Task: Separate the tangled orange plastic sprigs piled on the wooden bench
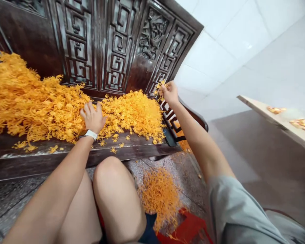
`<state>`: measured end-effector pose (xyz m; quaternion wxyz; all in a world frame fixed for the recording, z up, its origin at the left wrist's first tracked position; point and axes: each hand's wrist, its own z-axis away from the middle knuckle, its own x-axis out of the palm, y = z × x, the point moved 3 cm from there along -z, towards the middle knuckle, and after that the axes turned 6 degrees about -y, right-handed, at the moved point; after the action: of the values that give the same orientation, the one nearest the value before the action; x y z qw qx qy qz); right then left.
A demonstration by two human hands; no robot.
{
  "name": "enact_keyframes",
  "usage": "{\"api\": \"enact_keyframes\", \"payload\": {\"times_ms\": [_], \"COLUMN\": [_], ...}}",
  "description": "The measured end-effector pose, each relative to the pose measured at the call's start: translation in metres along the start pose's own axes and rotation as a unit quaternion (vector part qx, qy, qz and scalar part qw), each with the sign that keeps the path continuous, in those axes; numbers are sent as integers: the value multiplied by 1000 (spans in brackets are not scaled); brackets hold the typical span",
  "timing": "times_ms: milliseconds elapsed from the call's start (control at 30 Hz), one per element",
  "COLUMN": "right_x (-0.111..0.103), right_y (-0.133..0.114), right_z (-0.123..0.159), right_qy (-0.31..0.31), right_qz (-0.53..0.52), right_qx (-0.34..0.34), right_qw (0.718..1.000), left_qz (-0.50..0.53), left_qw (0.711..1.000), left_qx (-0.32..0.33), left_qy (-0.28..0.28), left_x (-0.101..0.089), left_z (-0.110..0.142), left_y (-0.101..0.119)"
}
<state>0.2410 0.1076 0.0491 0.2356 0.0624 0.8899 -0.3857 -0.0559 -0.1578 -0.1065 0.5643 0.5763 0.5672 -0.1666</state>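
Orange, spidery plastic flower pieces form a large heap [35, 105] on the left of a dark wooden bench, running into a smaller heap [137, 112] on the right. My left hand [93, 118], with a watch [88, 134] on its wrist, touches the pieces where the two heaps meet; its fingers are spread and hold nothing I can see. Raised over the right end of the bench, my right hand [171, 93] pinches a small orange plastic flower piece [160, 88] between thumb and fingers.
The bench has a carved back [139, 76] and a curved armrest [197, 117]. A dark flat object [169, 137] lies at the seat's right end. Below, an orange pile [160, 193] covers some floor beside red material [190, 227]. A pale board [277, 118] juts in at right.
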Motion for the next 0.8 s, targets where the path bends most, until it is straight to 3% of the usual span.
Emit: {"api": "enact_keyframes", "payload": {"times_ms": [100,200,300,400,500,600,700,800], "right_x": [1,5,16,35,58,78,91,90], "right_y": [-22,-62,-108,-148,-173,-185,-190,-199], "right_z": [1,7,23,47,71,88,95,90], "right_qy": [-5,-40,-87,-145,-211,-249,-247,-213], "right_qz": [-134,-224,-254,-242,-227,-237,-263,-250], "right_qx": [74,93,87,74,65,73,73,17], "right_qw": [988,969,959,957,949,936,930,944], "left_qz": [39,85,167,269,317,349,393,408], "left_qw": [997,987,969,942,926,919,900,895], "left_qx": [68,133,179,193,187,181,186,173], "left_qy": [-11,-33,-25,-58,-78,-44,-8,-48], "left_x": [-10,-14,-14,-11,-5,2,8,15], "left_z": [8,21,36,45,47,43,35,24], "left_y": [33,72,105,126,132,125,113,103]}}
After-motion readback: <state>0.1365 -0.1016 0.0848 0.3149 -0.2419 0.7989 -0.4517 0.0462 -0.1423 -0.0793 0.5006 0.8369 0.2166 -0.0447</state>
